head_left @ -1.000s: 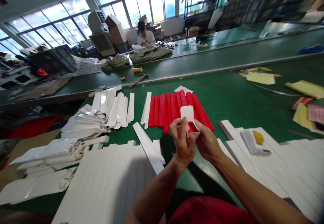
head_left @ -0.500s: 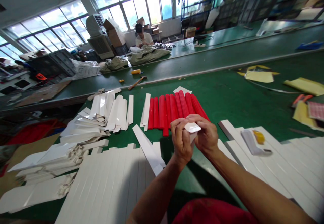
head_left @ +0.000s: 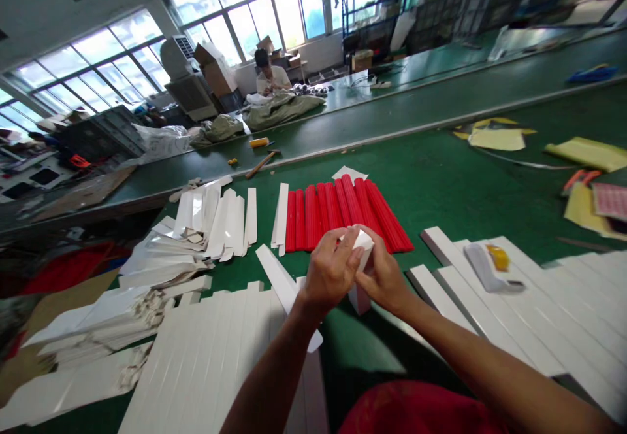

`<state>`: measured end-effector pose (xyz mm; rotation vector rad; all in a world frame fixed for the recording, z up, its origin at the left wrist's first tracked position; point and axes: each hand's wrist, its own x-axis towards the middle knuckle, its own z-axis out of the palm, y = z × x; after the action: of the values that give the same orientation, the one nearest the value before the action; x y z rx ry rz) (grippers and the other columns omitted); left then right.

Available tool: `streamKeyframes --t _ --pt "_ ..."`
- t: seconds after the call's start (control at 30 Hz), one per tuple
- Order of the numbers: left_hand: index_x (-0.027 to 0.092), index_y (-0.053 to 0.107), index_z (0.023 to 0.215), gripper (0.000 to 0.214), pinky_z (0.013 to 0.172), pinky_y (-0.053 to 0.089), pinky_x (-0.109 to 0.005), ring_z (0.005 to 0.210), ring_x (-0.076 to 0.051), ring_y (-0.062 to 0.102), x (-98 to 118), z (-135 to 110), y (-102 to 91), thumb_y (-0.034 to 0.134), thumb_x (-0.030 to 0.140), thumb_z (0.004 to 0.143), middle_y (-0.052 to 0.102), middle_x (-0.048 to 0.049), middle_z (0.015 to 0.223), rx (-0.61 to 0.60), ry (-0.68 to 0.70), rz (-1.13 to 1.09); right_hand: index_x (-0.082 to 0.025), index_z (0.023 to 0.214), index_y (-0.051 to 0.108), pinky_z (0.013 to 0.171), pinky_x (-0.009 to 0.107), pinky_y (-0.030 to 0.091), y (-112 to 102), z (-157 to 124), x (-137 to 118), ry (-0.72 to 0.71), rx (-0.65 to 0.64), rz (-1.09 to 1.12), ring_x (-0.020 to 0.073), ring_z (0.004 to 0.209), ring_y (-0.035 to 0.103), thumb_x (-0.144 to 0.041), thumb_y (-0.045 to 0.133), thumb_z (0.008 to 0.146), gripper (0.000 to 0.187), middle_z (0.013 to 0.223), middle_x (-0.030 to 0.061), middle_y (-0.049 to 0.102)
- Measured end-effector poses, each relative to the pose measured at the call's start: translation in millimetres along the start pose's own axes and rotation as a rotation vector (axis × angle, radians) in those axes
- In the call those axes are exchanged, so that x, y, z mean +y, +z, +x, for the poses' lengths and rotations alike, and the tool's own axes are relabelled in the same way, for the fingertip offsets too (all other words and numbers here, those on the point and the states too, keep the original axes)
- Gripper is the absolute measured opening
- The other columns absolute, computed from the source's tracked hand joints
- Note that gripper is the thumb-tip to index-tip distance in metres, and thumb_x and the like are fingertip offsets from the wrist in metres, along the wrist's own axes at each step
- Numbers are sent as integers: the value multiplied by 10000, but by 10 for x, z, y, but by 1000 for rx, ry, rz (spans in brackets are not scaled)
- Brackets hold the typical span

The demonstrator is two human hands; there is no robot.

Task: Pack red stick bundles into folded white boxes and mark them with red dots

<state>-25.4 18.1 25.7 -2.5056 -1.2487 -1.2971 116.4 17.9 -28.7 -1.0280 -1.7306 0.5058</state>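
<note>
My left hand point(head_left: 332, 270) and my right hand point(head_left: 383, 279) together grip a white cardboard sleeve point(head_left: 363, 244) folded into a narrow box. Its upper end pokes out between my fingers, and its lower end point(head_left: 359, 300) shows below my palms. The middle of the box is hidden by my hands. Just beyond my fingertips, red ribbed strips point(head_left: 343, 215) lie side by side on the green workbench point(head_left: 441, 192). A loose white cardboard strip point(head_left: 279, 283) lies under my left wrist.
Flat white scored card blanks point(head_left: 206, 355) lie stacked at left and right, with folded white strips point(head_left: 210, 225) piled beyond. A white tool with a yellow part point(head_left: 487, 267) rests on the right stack. Beyond the belt, a seated co-worker point(head_left: 271, 74) works among sacks.
My hands have turned the white box, tilting its top end and exposing its lower end below my palms. Both hands have shifted slightly left, and the whole view has tilted a little.
</note>
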Motion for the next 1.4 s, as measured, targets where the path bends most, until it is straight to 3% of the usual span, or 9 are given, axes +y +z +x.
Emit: streamKeyframes --t 0.33,0.47,0.57,0.93,1.07,1.13,1.2,1.27,1.4 --pt "108 632 1220 323 775 605 -313 860 -170 677 67 146 -295 433 231 997 686 -123 1003 -201 34 102 -160 1429 300 883 392 575 19 6 -19 -66 -65 24 275 1123 653 -226 584 851 648 1293 190 597" --pt "57 615 1218 359 937 580 -376 1104 -239 658 88 181 -346 426 274 1004 677 -175 1186 -318 202 160 -158 1453 277 965 423 546 9 26 -11 -102 -107 91 280 1215 598 -221 581 856 673 1341 195 558" --pt "-1 589 1230 359 1014 546 -405 1208 -270 616 108 126 -310 432 218 993 655 -211 1261 -295 303 253 -162 1462 265 1017 431 517 -5 37 -1 -134 -127 124 271 1257 566 -211 569 869 668 1369 195 530" --pt "-25 613 1192 335 849 616 -422 1090 -316 683 156 -1 -310 446 119 940 676 -260 1201 -262 386 435 -160 1467 261 1088 397 446 25 -2 -10 -178 -204 227 240 1308 509 -255 559 898 650 1407 193 477" --pt "-33 611 1196 332 836 616 -429 1063 -324 691 196 -31 -261 519 106 909 666 -273 1215 -209 405 427 -161 1478 313 1103 404 419 -195 -18 68 -182 -343 284 245 1315 495 -372 635 868 721 1425 172 487" --pt "-27 611 1200 333 836 615 -426 1066 -323 691 194 -62 -241 552 87 893 660 -273 1228 -171 409 429 -180 1443 420 1062 402 450 -487 -87 261 -33 -382 242 247 1247 551 -448 677 823 723 1388 137 545" --pt "-21 609 1207 341 859 609 -423 1085 -320 687 171 -93 -225 587 78 881 662 -266 1228 -138 395 426 -198 1346 554 985 391 491 -889 -217 565 324 -133 64 237 1122 616 -475 645 821 601 1277 104 632" --pt "-13 596 1238 370 890 600 -420 1102 -311 682 143 -115 -209 605 78 879 665 -254 1232 -109 372 413 -169 1226 637 971 417 473 -1331 -391 917 708 335 -205 262 1102 604 -456 545 860 474 1162 121 671" --pt "24 589 1269 392 908 592 -413 1115 -295 678 144 -122 -163 608 78 882 673 -227 1235 -72 356 365 -110 819 693 926 454 445 -1950 -743 1474 1052 549 -365 301 1017 603 -264 537 861 223 820 141 670"
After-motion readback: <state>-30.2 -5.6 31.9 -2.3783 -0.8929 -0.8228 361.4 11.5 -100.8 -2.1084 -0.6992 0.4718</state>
